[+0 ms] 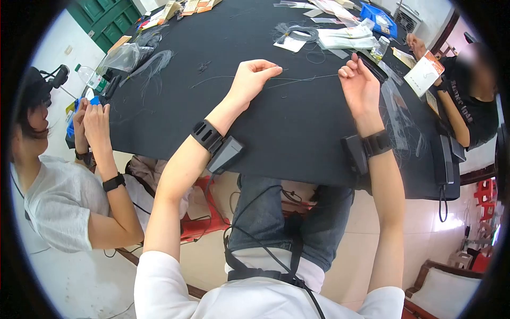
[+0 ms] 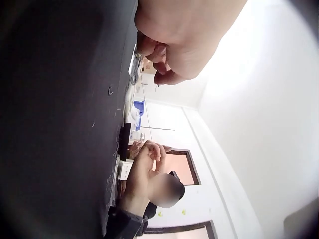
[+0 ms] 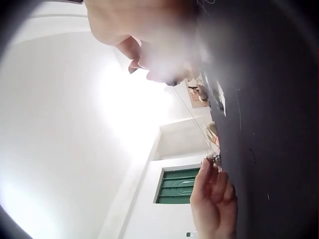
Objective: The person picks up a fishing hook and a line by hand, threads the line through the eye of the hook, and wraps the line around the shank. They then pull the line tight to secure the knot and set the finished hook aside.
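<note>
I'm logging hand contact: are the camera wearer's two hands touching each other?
No, the left hand and right hand are apart, with a thin line running between them.

A wide black-covered desk (image 1: 297, 122) fills the upper middle of the head view, with a green panelled door (image 1: 103, 24) beside the white wall (image 1: 69, 32) at upper left, glossy cream floor tiles (image 1: 419, 234) below, and red plastic stools (image 1: 484, 191) at the right edge.
</note>
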Tool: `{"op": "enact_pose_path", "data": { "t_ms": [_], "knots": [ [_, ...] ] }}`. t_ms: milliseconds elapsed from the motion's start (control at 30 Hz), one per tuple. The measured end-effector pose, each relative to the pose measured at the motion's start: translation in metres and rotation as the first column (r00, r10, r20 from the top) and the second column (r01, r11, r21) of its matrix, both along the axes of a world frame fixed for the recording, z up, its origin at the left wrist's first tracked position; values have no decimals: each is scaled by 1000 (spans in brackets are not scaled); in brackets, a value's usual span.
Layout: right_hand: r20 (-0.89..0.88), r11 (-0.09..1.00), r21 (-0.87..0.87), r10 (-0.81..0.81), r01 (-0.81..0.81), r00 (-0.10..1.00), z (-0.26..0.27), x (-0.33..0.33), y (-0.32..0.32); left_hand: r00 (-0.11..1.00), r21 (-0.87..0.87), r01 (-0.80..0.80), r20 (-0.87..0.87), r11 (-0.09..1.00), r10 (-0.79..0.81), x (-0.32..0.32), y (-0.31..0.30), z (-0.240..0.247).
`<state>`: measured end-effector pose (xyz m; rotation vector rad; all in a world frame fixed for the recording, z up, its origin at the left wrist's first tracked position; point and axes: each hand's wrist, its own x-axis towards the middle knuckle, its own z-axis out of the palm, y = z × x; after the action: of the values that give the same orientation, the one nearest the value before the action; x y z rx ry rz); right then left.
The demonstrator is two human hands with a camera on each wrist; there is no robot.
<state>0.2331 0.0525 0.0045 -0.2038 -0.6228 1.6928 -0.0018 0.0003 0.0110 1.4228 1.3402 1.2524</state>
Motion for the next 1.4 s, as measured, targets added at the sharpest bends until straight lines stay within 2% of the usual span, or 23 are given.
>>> {"op": "enact_pose_path", "data": {
  "t_ms": [100,333,433,633,833,933,1133,1233,1333,1400],
  "knots": [
    [40,1000,8,-9,8,999,-3,2,4,998,25,3,-60,1000,-2,-2,3,-2],
    [300,990,136,-67,27,951,-5,0,1,981,49,9,-195,999,1,-3,5,-9],
    [361,991,136,-58,9,931,-3,2,-2,980,56,11,-198,998,0,-3,8,-13],
    [364,986,103,-163,134,917,1,3,-6,922,-3,60,-384,998,-56,-2,6,-7],
    [336,952,62,-302,300,892,4,5,-4,937,58,30,-349,998,-7,-2,6,-11],
    [328,948,74,-315,308,891,3,7,-4,933,9,17,-360,1000,-12,0,3,-7],
    [416,968,118,-252,223,874,6,4,-7,962,91,38,-272,995,-12,-1,4,-9],
    [575,973,173,-225,151,787,9,-4,-16,958,219,136,-276,966,-73,0,6,-8],
    [807,986,160,-154,39,570,10,-7,-21,949,237,219,-277,947,-150,4,3,-6],
    [857,981,189,-148,-34,493,8,-9,-24,934,163,248,-302,955,-191,5,-2,-2]
  ]
}}
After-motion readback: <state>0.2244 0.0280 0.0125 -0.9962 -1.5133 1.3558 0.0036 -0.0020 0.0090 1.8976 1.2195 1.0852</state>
